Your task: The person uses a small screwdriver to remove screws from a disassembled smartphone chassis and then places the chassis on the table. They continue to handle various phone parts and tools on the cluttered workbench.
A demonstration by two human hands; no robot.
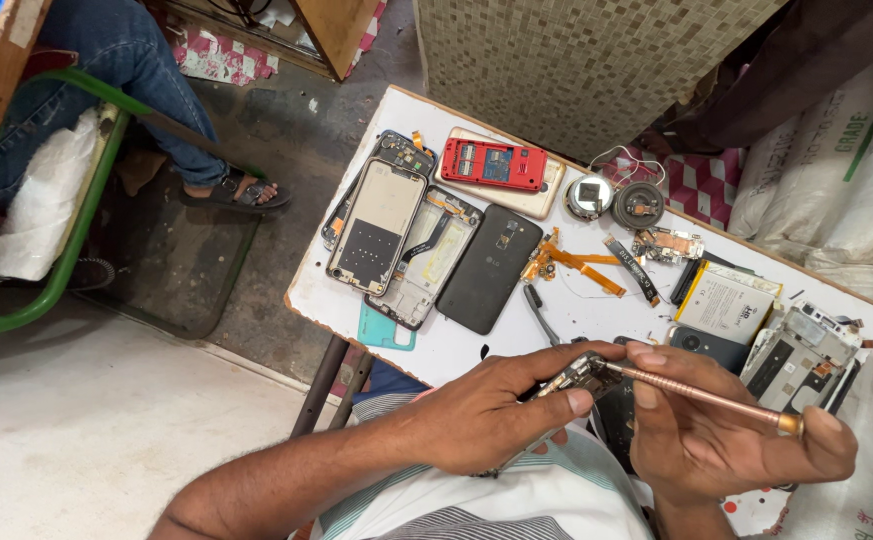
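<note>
Both closed: left hand [482, 420] grips phone frame [582, 376], right hand [727, 430] screwdriver [712, 398].

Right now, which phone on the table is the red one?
The small keypad-style phone body at the table's far edge, lying on a beige phone back. It alone is red; the back cover nearer the hands is black, and the open frames left of it are bare metal.

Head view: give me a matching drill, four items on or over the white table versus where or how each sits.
Things:
1. red phone body
2. black phone back cover
3. copper-coloured screwdriver
4. phone frame

States:
A. held in the right hand
B. lying flat mid-table
C. gripped in the left hand
D. stacked on a beige phone at the far edge

Pairs: 1-D, 2-B, 3-A, 4-C
</note>
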